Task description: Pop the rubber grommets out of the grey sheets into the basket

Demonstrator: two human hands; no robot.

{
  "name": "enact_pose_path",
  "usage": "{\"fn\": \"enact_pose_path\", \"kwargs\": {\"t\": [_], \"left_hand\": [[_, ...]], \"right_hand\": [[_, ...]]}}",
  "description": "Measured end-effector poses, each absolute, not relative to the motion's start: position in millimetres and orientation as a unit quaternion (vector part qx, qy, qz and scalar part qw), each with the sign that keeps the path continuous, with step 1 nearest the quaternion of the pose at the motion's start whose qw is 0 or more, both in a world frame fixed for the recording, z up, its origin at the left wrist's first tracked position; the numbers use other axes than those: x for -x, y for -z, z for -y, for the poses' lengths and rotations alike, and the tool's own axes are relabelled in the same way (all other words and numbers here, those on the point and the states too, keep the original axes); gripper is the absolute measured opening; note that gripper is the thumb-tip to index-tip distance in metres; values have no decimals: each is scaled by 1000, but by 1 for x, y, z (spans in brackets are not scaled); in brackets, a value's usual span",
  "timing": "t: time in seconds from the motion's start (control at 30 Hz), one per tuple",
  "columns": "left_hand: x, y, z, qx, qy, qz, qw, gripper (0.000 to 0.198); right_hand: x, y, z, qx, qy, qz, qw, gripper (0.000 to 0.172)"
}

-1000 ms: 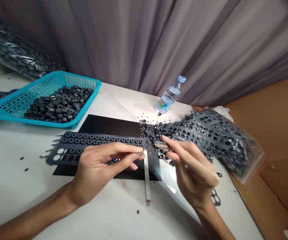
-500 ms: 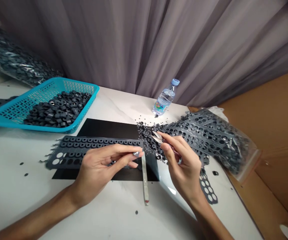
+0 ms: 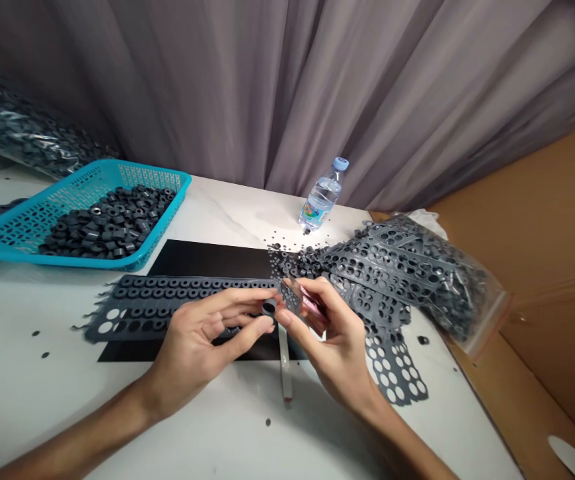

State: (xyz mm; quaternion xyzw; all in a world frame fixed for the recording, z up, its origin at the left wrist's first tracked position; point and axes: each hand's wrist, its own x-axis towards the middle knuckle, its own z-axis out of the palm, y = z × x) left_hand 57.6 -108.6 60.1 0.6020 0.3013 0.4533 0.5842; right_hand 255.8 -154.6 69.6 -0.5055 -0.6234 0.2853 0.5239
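Note:
My left hand [image 3: 207, 337] pinches a small dark rubber ring [image 3: 268, 307] between thumb and fingers, over the right end of a grey rubber sheet of rings [image 3: 167, 300]. My right hand [image 3: 330, 340] is closed on a small pink-handled tool [image 3: 304, 301] whose metal tip meets the ring. The sheet lies on a black mat [image 3: 207, 257]. Beneath the two hands a thin metal strip [image 3: 284, 363] lies flat.
A blue basket [image 3: 32, 223] of loose rings stands at the left. A plastic bag of punched grey sheets [image 3: 417, 273] lies at the right, with a loose pile of rings [image 3: 294, 260] and a water bottle [image 3: 321, 197] behind. Cardboard [image 3: 557, 267] borders the right edge.
My right hand has drawn back from the ring pile to my left hand, bringing the tool's tip to the ring. My left hand now holds a ring up between its fingertips.

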Motion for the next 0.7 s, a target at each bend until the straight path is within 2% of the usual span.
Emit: {"fn": "enact_pose_path", "kwargs": {"t": [0.2,0.37,0.53,0.7], "left_hand": [[-59,-63,111,-577,-427,-304,627,30],[-61,-70,108,-550,-432,-338,631,23],[-64,-78,105,-534,-416,-350,647,23],[-64,-75,105,-520,-400,-352,667,24]], "right_hand": [[-254,-65,156,512,-286,609,534,23],[-252,-67,155,507,-322,593,536,19],[-250,-69,154,501,-353,575,542,15],[-254,-72,151,529,-363,548,537,19]]}}
